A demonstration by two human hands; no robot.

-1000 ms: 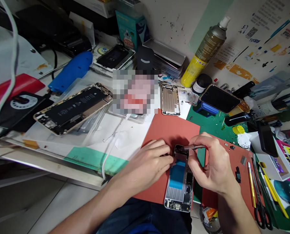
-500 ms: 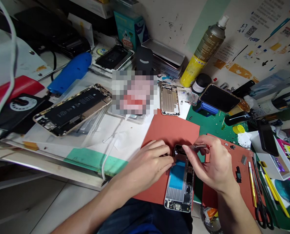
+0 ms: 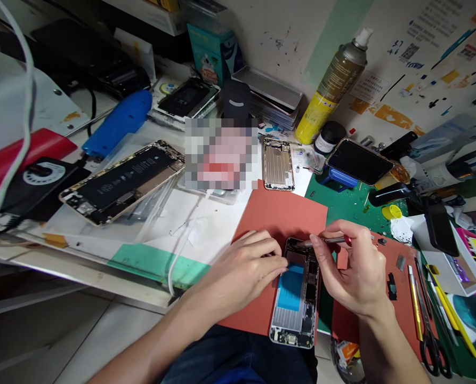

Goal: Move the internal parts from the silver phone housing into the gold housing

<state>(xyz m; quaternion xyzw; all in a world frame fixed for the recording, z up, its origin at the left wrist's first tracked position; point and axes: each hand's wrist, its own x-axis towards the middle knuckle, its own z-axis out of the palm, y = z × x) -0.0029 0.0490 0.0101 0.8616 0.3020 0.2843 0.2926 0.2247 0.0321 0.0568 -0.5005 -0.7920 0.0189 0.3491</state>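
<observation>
An opened phone housing (image 3: 297,309) lies on a red-brown mat at the front, with blue film (image 3: 290,288) inside and circuit parts along its right side. My left hand (image 3: 257,258) has its fingers curled against the housing's upper left edge, holding it; the thumb is mostly hidden. My right hand (image 3: 352,266) pinches a slim metal screwdriver (image 3: 333,240) between thumb and fingers. The screwdriver lies almost level, its left end over the top of the housing; whether it touches a part I cannot tell.
Scissors (image 3: 433,352), a yellow tool (image 3: 459,325) and small parts lie at right. Behind are another phone housing (image 3: 277,165), a spray can (image 3: 329,88) and a dark-screened phone (image 3: 361,161). A phone with its battery (image 3: 123,184) and a white cable (image 3: 182,248) are at left.
The screwdriver has turned level, showing more of its length, and my right hand has shifted slightly right. My left hand and the housing stay nearly in place.
</observation>
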